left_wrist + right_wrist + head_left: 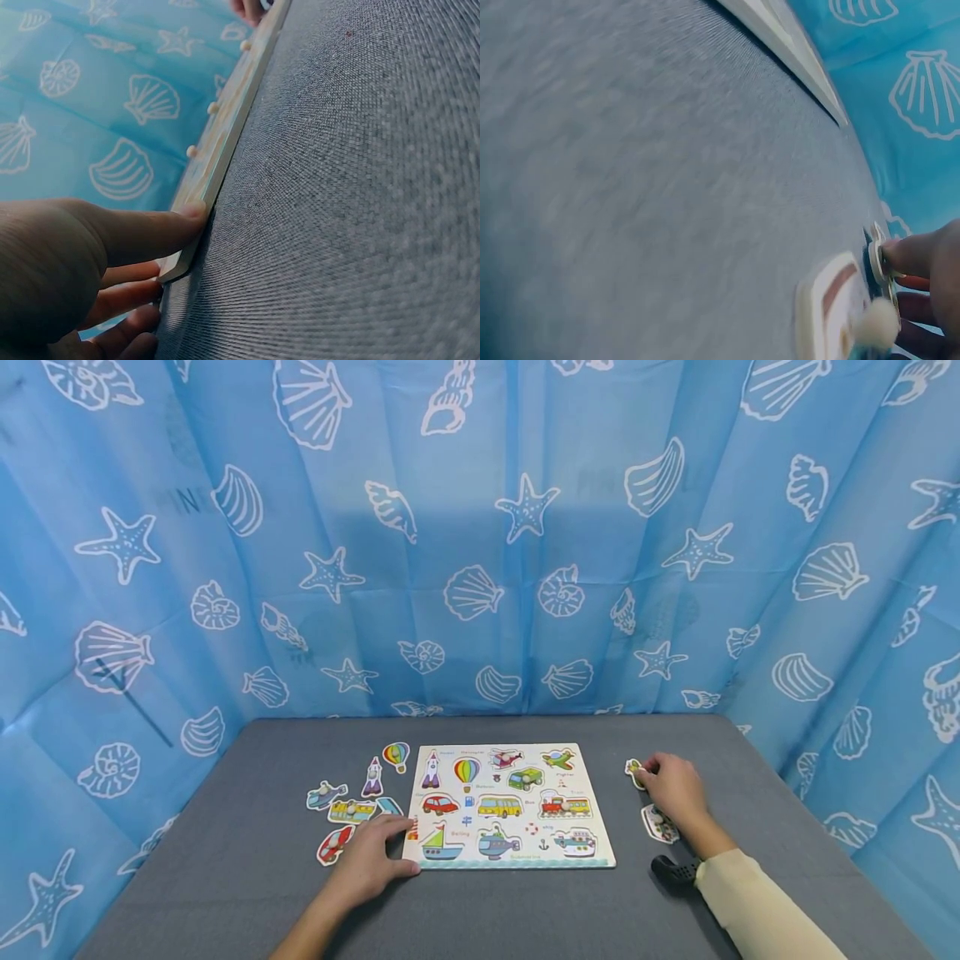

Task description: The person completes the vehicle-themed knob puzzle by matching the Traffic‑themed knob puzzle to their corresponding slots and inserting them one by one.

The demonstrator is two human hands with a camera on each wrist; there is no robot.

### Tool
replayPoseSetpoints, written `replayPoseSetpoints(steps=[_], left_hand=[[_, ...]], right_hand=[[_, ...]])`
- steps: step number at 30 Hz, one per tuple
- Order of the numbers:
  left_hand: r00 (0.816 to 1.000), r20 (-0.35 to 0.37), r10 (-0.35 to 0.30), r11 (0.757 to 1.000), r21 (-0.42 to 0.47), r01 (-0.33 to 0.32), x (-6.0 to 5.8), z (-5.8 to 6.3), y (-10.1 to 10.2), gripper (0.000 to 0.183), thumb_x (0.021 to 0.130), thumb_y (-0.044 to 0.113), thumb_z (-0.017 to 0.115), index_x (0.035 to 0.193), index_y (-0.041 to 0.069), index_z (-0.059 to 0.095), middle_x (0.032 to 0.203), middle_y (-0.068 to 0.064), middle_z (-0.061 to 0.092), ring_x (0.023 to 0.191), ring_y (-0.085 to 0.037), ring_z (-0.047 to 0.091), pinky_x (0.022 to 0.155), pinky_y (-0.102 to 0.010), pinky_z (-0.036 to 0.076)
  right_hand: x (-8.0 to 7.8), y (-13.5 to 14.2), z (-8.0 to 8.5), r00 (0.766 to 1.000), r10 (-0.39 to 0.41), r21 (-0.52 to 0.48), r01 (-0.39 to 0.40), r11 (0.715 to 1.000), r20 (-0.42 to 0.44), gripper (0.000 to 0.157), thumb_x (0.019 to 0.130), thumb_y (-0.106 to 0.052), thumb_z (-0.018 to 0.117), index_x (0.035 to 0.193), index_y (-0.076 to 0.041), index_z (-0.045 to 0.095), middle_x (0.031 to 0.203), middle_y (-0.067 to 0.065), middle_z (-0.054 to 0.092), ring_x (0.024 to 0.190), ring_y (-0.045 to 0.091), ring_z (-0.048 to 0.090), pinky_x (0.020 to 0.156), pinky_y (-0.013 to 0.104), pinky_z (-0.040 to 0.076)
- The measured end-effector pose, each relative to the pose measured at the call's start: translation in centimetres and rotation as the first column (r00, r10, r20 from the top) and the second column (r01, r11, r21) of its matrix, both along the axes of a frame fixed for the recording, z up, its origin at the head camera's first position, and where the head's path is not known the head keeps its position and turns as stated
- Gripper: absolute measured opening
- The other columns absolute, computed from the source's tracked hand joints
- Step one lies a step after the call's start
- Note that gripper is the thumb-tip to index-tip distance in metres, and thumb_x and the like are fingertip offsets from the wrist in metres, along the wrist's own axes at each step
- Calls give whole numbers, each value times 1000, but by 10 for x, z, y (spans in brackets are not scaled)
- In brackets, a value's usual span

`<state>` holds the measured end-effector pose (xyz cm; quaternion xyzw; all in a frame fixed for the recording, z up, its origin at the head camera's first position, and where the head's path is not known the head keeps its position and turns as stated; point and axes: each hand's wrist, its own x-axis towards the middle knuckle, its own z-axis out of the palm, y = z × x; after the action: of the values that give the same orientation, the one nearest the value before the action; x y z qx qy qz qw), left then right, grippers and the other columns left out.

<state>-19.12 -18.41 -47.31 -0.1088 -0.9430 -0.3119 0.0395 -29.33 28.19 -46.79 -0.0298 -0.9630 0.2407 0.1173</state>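
A wooden puzzle board [517,865] printed with vehicles lies flat on the grey table. My left hand [371,860] holds its front left corner, thumb [161,229] on the front edge and fingers along the left side. Several round knobs [213,108] stand up from the board. To the right, my right hand [678,789] pinches a small green and yellow puzzle piece [634,774] with a white border; my fingers partly cover it. Just in front of that hand lies another knobbed piece [658,825], its pale knob [876,324] large in the right wrist view.
Left of the board lie several loose pieces: a balloon [396,756], a rocket [372,777], a submarine [326,795], a yellow bus [352,811] and a red piece [333,843]. A blue piece [389,807] sits near my left fingers. Behind the table hangs a blue shell-patterned curtain [480,552].
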Motion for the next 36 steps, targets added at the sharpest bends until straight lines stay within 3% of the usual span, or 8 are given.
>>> replayPoseSetpoints(steps=[6, 16, 36], left_hand=[[1000, 0, 10, 1000, 1, -10, 1, -1, 0, 60, 64, 22, 90, 118, 8, 69, 118, -5, 63, 114, -30, 55, 97, -51, 40], [1000, -14, 16, 1000, 7, -16, 1, -1, 0, 60, 64, 21, 90, 118, 8, 69, 118, -4, 64, 113, -30, 55, 97, -50, 40], [1000, -9, 10, 1000, 0, -10, -1, 0, 0, 59, 64, 22, 90, 118, 9, 70, 118, -5, 64, 113, -30, 55, 97, -50, 40]], right_hand=[[-9, -11, -2, 1000, -2, -21, 1, 1000, -13, 14, 88, -17, 68, 88, -3, 66, 80, 11, 63, 69, 27, 55, 60, 41, 40], [-30, -31, -12, 994, 40, -30, -44, 999, -98, 15, 89, -13, 68, 95, 1, 67, 90, 16, 66, 84, 35, 59, 73, 49, 44], [-48, -67, -1, 983, 138, -15, -141, 990, -118, 13, 91, -9, 66, 99, 0, 66, 93, 16, 64, 89, 35, 57, 76, 50, 45]])
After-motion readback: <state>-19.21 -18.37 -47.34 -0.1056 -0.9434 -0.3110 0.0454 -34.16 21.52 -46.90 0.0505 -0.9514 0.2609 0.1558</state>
